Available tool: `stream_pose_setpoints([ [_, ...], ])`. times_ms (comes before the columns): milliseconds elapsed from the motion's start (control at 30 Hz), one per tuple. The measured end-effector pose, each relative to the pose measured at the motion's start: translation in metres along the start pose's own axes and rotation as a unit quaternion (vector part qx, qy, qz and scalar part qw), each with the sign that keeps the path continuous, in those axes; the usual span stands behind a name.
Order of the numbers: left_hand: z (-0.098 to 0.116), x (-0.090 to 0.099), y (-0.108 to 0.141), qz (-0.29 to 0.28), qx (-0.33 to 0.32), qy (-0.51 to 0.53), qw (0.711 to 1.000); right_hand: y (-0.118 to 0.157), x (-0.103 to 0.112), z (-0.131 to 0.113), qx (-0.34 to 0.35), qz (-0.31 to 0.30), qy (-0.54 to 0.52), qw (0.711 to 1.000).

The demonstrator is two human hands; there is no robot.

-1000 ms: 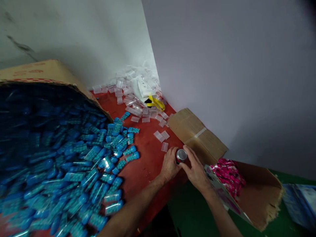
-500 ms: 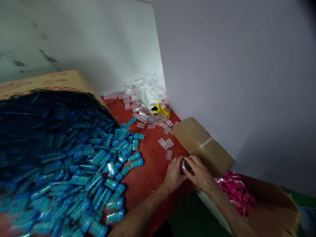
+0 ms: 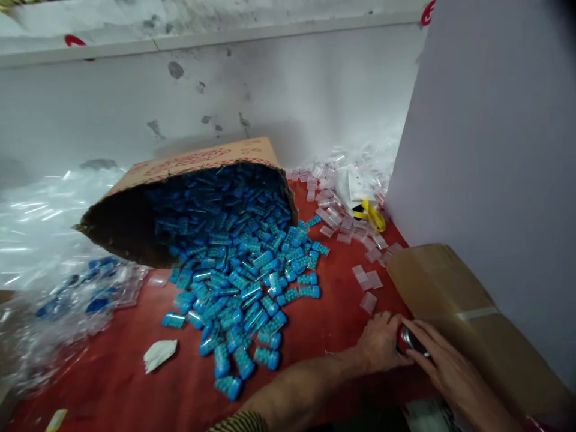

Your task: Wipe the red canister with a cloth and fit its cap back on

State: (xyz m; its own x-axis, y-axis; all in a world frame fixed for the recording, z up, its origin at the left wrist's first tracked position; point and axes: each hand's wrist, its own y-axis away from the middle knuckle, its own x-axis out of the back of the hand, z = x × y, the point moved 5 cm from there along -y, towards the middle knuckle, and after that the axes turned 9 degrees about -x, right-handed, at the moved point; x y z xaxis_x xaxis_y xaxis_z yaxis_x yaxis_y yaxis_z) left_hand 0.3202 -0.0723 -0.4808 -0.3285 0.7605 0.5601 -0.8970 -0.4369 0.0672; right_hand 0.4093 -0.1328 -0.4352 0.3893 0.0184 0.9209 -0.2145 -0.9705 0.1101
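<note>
My left hand (image 3: 381, 344) and my right hand (image 3: 443, 364) both close around a small red can with a silver top (image 3: 407, 339), which stands on the red table (image 3: 112, 378) at its front right. The can is mostly hidden by my fingers. Right behind it lies the brown flap of a cardboard box (image 3: 454, 300). To the left, a heap of blue blister packs (image 3: 245, 282) spills across the table out of a tipped cardboard box (image 3: 198, 165).
Small clear plastic sleeves (image 3: 342, 192) and a white bag with a yellow strap (image 3: 366, 210) fill the back corner by a grey wall panel (image 3: 495, 150). Clear plastic bags (image 3: 49, 252) lie at left. A scrap of white paper (image 3: 158, 354) lies near the front.
The view has swung left, bringing the whole tipped box and plastic bags into sight; the pink-filled box at right has left the view. Both hands stay on the can.
</note>
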Motion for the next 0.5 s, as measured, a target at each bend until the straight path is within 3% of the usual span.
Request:
stream_pose_setpoints([
  [133,0.000,-0.001,0.001,0.024,-0.003,0.025,0.999,-0.002,-0.005,0.006,-0.035,0.023,0.019,0.999],
  [267,-0.001,-0.001,0.003,0.034,0.006,0.046,0.998,-0.005,0.000,-0.011,-0.094,0.056,0.112,0.988],
  [400,-0.007,-0.005,0.003,0.034,0.036,0.060,0.997,-0.007,0.007,-0.018,-0.163,0.045,0.153,0.974],
  [500,-0.012,-0.009,0.002,0.006,0.053,0.070,0.996,-0.007,0.009,-0.012,-0.118,0.051,0.129,0.983],
])
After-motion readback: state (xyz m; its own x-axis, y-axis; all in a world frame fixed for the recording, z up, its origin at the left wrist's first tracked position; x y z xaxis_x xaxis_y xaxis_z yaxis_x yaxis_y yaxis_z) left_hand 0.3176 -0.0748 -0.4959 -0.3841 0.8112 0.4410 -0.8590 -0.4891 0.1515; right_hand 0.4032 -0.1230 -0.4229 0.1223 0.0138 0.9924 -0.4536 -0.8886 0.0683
